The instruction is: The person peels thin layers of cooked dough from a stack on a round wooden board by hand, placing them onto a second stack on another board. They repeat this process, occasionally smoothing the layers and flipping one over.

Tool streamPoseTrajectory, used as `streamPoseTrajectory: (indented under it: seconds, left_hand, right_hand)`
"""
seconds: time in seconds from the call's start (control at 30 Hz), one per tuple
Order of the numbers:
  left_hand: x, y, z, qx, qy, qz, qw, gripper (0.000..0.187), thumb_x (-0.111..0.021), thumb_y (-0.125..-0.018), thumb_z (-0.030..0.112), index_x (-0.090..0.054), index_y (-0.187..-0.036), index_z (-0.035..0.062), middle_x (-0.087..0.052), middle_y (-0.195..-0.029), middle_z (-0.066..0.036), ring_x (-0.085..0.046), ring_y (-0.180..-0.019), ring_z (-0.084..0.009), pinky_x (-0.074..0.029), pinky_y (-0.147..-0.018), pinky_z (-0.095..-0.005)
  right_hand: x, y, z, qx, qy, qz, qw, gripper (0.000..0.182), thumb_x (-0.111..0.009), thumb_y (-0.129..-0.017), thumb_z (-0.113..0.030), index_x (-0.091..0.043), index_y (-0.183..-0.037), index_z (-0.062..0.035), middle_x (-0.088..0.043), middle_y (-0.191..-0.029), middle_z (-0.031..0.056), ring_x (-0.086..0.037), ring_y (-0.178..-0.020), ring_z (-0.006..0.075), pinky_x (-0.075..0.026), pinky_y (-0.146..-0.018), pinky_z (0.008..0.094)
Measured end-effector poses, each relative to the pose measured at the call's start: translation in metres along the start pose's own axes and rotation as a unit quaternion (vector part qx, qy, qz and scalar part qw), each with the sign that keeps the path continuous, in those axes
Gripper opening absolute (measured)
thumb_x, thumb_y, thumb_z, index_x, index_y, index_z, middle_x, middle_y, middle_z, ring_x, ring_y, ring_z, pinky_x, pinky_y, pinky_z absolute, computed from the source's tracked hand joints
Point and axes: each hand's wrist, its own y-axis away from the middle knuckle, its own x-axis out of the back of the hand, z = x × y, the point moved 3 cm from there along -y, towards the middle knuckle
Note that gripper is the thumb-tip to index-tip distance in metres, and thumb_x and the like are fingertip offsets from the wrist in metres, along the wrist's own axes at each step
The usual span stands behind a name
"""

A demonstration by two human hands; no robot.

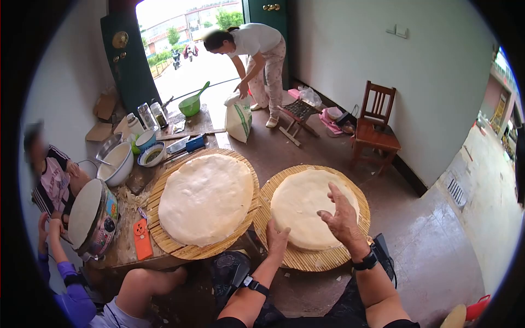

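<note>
A thick round stack of pale, thin flatbreads (306, 205) lies on a round woven straw mat (358, 199) in front of my knees. My left hand (278, 240) rests against the stack's near left edge, fingers stretched upward and thumb apart. Over the right part of the stack, my right hand (344, 218) is raised with its fingers spread, holding nothing. To the left, a second straw mat (158, 229) carries a wide, pale sheet of flatbread (208, 199) with an uneven surface.
Beside the mats are an orange phone (143, 240) and a round electric griddle (87, 216), near a co-worker's purple sleeve (71, 279). Bowls (151, 154) crowd the table behind. Another person bends over a white sack (239, 120) by the doorway. A wooden chair (377, 136) stands right.
</note>
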Motion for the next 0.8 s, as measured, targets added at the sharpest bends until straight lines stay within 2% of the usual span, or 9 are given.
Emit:
streamPoseTrajectory:
  seconds: [0.07, 0.1, 0.17, 0.27, 0.4, 0.47, 0.6, 0.7, 0.8]
  left_hand:
    - [0.006, 0.023, 0.067, -0.195, -0.048, -0.051, 0.978, 0.078, -0.071, -0.068, 0.014, -0.029, -0.132, 0.0001, -0.035, -0.13, -0.02, -0.038, -0.12, -0.0301, -0.034, -0.099, -0.0364]
    - [0.012, 0.03, 0.089, -0.196, -0.054, -0.054, 0.978, 0.078, -0.071, -0.068, 0.014, -0.029, -0.132, 0.0001, -0.035, -0.13, -0.02, -0.038, -0.12, -0.0301, -0.034, -0.099, -0.0364]
    - [0.026, 0.043, 0.124, -0.295, -0.133, -0.068, 0.944, 0.101, -0.08, -0.061, 0.026, -0.018, -0.137, 0.0006, -0.026, -0.137, -0.021, -0.028, -0.126, -0.0336, -0.028, -0.104, -0.0388]
    - [0.037, 0.038, 0.129, -0.284, -0.064, -0.08, 0.953, 0.112, -0.083, -0.057, 0.035, -0.013, -0.138, 0.0025, -0.022, -0.139, -0.021, -0.025, -0.128, -0.0344, -0.027, -0.104, -0.0429]
    - [0.044, 0.035, 0.135, -0.275, -0.066, -0.083, 0.955, 0.118, -0.083, -0.055, 0.042, -0.009, -0.139, 0.0051, -0.02, -0.14, -0.021, -0.023, -0.129, -0.0338, -0.027, -0.104, -0.0465]
    - [0.043, 0.034, 0.13, -0.268, -0.053, -0.088, 0.958, 0.118, -0.082, -0.056, 0.044, -0.008, -0.14, 0.0072, -0.02, -0.14, -0.021, -0.022, -0.13, -0.0338, -0.028, -0.102, -0.0499]
    - [0.039, 0.035, 0.125, -0.276, -0.052, -0.09, 0.956, 0.117, -0.083, -0.056, 0.041, -0.008, -0.14, 0.0074, -0.018, -0.141, -0.02, -0.022, -0.13, -0.0336, -0.031, -0.101, -0.0489]
    - [0.034, 0.036, 0.128, -0.237, -0.041, -0.093, 0.966, 0.116, -0.083, -0.057, 0.036, -0.007, -0.14, 0.0071, -0.015, -0.142, -0.02, -0.022, -0.131, -0.0332, -0.034, -0.099, -0.0478]
    - [0.029, 0.038, 0.131, -0.237, -0.072, -0.097, 0.964, 0.11, -0.082, -0.061, 0.028, -0.008, -0.14, 0.0061, -0.011, -0.143, -0.019, -0.021, -0.132, -0.0326, -0.037, -0.099, -0.0468]
  right_hand:
    - [0.01, -0.004, 0.028, -0.054, -0.05, 0.011, 0.997, 0.078, -0.072, -0.067, -0.011, -0.034, -0.134, -0.0066, -0.053, -0.116, 0.0191, -0.052, -0.107, 0.0313, -0.04, -0.093, 0.0372]
    - [0.015, -0.005, 0.046, -0.086, -0.073, 0.015, 0.994, 0.079, -0.073, -0.066, -0.011, -0.034, -0.134, -0.0067, -0.053, -0.117, 0.0189, -0.052, -0.108, 0.0304, -0.041, -0.093, 0.0366]
    - [0.036, -0.004, 0.06, -0.108, -0.066, 0.025, 0.992, 0.083, -0.074, -0.063, -0.009, -0.033, -0.135, -0.0066, -0.054, -0.117, 0.0185, -0.052, -0.108, 0.0289, -0.041, -0.093, 0.0358]
    - [0.059, -0.002, 0.082, -0.144, -0.074, 0.048, 0.986, 0.09, -0.076, -0.059, -0.007, -0.03, -0.137, -0.0085, -0.055, -0.113, 0.0187, -0.053, -0.105, 0.0303, -0.041, -0.093, 0.0367]
    - [0.069, 0.011, 0.092, -0.163, -0.03, 0.03, 0.986, 0.091, -0.076, -0.06, -0.008, -0.028, -0.138, -0.0089, -0.056, -0.112, 0.019, -0.053, -0.103, 0.0313, -0.042, -0.092, 0.0369]
    - [0.069, 0.019, 0.097, -0.163, -0.025, 0.038, 0.986, 0.094, -0.075, -0.058, 0.001, -0.027, -0.139, -0.0105, -0.056, -0.105, 0.0154, -0.053, -0.099, 0.0255, -0.041, -0.093, 0.0343]
    - [0.069, 0.026, 0.105, -0.173, -0.02, 0.063, 0.983, 0.089, -0.073, -0.062, 0.0, -0.028, -0.139, -0.0092, -0.057, -0.102, 0.0143, -0.054, -0.094, 0.0236, -0.043, -0.089, 0.033]
    - [0.07, 0.027, 0.107, -0.192, -0.001, 0.074, 0.979, 0.082, -0.07, -0.067, -0.001, -0.029, -0.138, -0.0081, -0.058, -0.099, 0.013, -0.055, -0.086, 0.0218, -0.046, -0.083, 0.0316]
    - [0.069, 0.025, 0.1, -0.189, -0.013, 0.112, 0.975, 0.071, -0.068, -0.069, -0.001, -0.038, -0.133, -0.0068, -0.058, -0.095, 0.0115, -0.056, -0.08, 0.0196, -0.047, -0.077, 0.0289]
